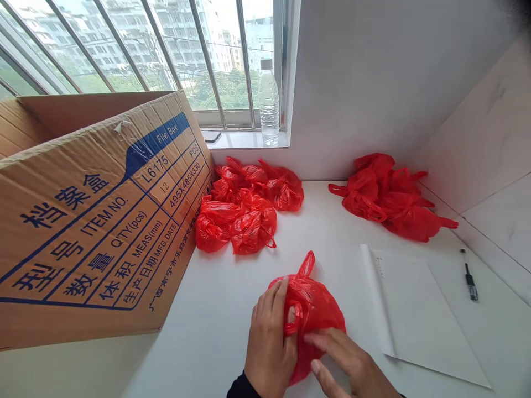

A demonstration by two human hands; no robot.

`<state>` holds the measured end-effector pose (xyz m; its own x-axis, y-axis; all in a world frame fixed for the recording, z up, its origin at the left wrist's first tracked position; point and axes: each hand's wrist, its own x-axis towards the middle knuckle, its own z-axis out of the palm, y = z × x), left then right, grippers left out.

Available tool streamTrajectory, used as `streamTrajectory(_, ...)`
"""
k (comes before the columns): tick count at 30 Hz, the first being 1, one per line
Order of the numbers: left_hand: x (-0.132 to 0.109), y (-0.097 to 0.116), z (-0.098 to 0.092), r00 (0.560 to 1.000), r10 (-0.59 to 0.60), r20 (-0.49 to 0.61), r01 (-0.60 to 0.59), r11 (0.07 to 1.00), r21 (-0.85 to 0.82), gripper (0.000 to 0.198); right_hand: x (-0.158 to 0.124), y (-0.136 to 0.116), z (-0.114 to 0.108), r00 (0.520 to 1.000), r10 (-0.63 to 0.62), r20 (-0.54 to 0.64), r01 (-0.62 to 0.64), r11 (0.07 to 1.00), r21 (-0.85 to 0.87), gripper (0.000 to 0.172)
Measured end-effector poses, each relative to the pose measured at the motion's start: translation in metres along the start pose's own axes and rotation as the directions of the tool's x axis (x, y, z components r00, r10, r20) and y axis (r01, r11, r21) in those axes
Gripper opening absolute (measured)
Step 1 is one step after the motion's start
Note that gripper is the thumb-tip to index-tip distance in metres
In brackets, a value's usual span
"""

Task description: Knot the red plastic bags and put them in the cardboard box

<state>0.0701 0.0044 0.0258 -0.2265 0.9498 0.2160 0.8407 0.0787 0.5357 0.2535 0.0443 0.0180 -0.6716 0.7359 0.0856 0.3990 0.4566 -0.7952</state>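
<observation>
A filled red plastic bag (321, 304) sits on the white table in front of me, one handle loop sticking up at its far side. My left hand (269, 331) is closed on the bag's left side, with a bunched bit of red plastic by the thumb. At the bag's near right side is my right hand (352, 362), thumb and fingers apart, the fingertips against the plastic. What the bag contains is hidden.
A large open cardboard box (103, 221) stands at left. Red bags lie in a left pile (249, 207) and a right pile (385, 199). An open notebook (427, 309) and a black pen (470, 279) lie at right. On the sill are a bottle (269, 105) and a phone (211, 136).
</observation>
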Motion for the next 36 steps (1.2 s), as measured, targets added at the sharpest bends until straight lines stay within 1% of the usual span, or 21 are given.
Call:
streamTrajectory(1, 0.002, 0.003, -0.003, 1.0, -0.02, -0.006, 0.02, 0.998, -0.064, 0.049, 0.008, 0.003, -0.001, 1.0, 0.026, 0.009, -0.026, 0.998, -0.06, 0.035)
streamTrajectory(3, 0.004, 0.01, -0.009, 0.999, -0.02, -0.025, 0.017, 0.995, -0.102, 0.05, 0.022, 0.008, -0.005, 0.997, 0.057, -0.043, -0.063, 0.987, -0.145, 0.046)
streamTrajectory(4, 0.003, 0.012, -0.01, 0.999, 0.009, -0.044, -0.012, 0.998, -0.069, 0.053, 0.028, 0.009, -0.007, 0.995, 0.063, -0.078, -0.074, 0.985, -0.157, 0.047)
streamTrajectory(6, 0.001, 0.015, -0.006, 0.992, 0.113, -0.057, -0.11, 0.993, 0.052, 0.062, 0.035, 0.011, -0.011, 0.989, 0.077, -0.128, -0.092, 0.989, -0.117, 0.045)
streamTrajectory(7, 0.0, 0.016, -0.002, 0.985, 0.171, -0.029, -0.167, 0.98, 0.111, 0.069, 0.036, 0.012, -0.013, 0.984, 0.088, -0.154, -0.102, 0.991, -0.084, 0.045)
streamTrajectory(9, 0.002, 0.017, 0.01, 0.967, 0.244, 0.079, -0.255, 0.95, 0.18, 0.083, 0.033, 0.017, -0.015, 0.976, 0.105, -0.189, -0.112, 0.993, -0.029, 0.046)
streamTrajectory(11, 0.012, 0.016, 0.024, 0.956, 0.238, 0.17, -0.272, 0.939, 0.212, 0.082, 0.026, 0.023, -0.017, 0.967, 0.124, -0.222, -0.125, 0.992, 0.011, 0.046)
streamTrajectory(13, 0.035, 0.014, 0.037, 0.965, 0.189, 0.184, -0.232, 0.941, 0.247, 0.069, 0.018, 0.028, -0.019, 0.947, 0.189, -0.261, -0.176, 0.982, 0.072, 0.043)
streamTrajectory(15, 0.069, 0.012, 0.043, 0.982, 0.129, 0.135, -0.164, 0.943, 0.289, 0.06, 0.009, 0.03, -0.021, 0.907, 0.285, -0.31, -0.245, 0.956, 0.164, 0.041)
streamTrajectory(16, 0.088, 0.011, 0.043, 0.99, 0.099, 0.099, -0.125, 0.943, 0.31, 0.058, 0.006, 0.03, -0.023, 0.886, 0.33, -0.326, -0.273, 0.939, 0.21, 0.041)
streamTrajectory(17, 0.108, 0.01, 0.04, 0.996, 0.072, 0.06, -0.088, 0.941, 0.328, 0.058, 0.003, 0.03, -0.024, 0.867, 0.364, -0.339, -0.291, 0.924, 0.248, 0.041)
streamTrajectory(19, 0.141, 0.012, 0.032, 0.999, 0.037, -0.024, -0.026, 0.934, 0.356, 0.059, 0.0, 0.029, -0.028, 0.846, 0.4, -0.353, -0.304, 0.905, 0.296, 0.04)
streamTrajectory(20, 0.153, 0.014, 0.027, 0.998, 0.045, -0.053, -0.022, 0.932, 0.362, 0.059, 0.0, 0.029, -0.03, 0.842, 0.402, -0.359, -0.298, 0.903, 0.31, 0.039)
streamTrajectory(22, 0.168, 0.018, 0.021, 0.993, 0.1, -0.062, -0.071, 0.93, 0.362, 0.053, 0.003, 0.028, -0.036, 0.844, 0.386, -0.373, -0.273, 0.907, 0.322, 0.036)
streamTrajectory(25, 0.174, 0.013, 0.023, 0.986, 0.166, -0.003, -0.155, 0.922, 0.354, 0.037, 0.015, 0.027, -0.053, 0.86, 0.33, -0.389, -0.219, 0.928, 0.303, 0.032)
streamTrajectory(27, 0.178, 0.004, 0.031, 0.988, 0.153, 0.016, -0.149, 0.922, 0.357, 0.029, 0.028, 0.027, -0.07, 0.884, 0.267, -0.383, -0.174, 0.95, 0.259, 0.029)
streamTrajectory(30, 0.183, -0.007, 0.042, 0.99, 0.141, -0.009, -0.129, 0.93, 0.345, 0.034, 0.062, 0.038, -0.102, 0.909, 0.148, -0.391, -0.121, 0.988, 0.092, 0.029)
streamTrajectory(31, 0.181, -0.007, 0.044, 0.988, 0.153, -0.022, -0.137, 0.933, 0.333, 0.037, 0.077, 0.047, -0.114, 0.906, 0.122, -0.405, -0.132, 0.991, 0.003, 0.029)
streamTrajectory(32, 0.177, -0.007, 0.045, 0.984, 0.172, -0.034, -0.153, 0.936, 0.318, 0.041, 0.094, 0.057, -0.125, 0.901, 0.13, -0.415, -0.159, 0.987, -0.036, 0.029)
streamTrajectory(33, 0.169, -0.005, 0.045, 0.979, 0.197, -0.045, -0.175, 0.938, 0.301, 0.044, 0.111, 0.069, -0.135, 0.883, 0.141, -0.448, -0.187, 0.981, -0.06, 0.028)
streamTrajectory(36, 0.131, -0.001, 0.04, 0.956, 0.287, -0.065, -0.262, 0.932, 0.25, 0.044, 0.159, 0.106, -0.158, 0.826, 0.204, -0.525, -0.307, 0.945, -0.116, 0.031)
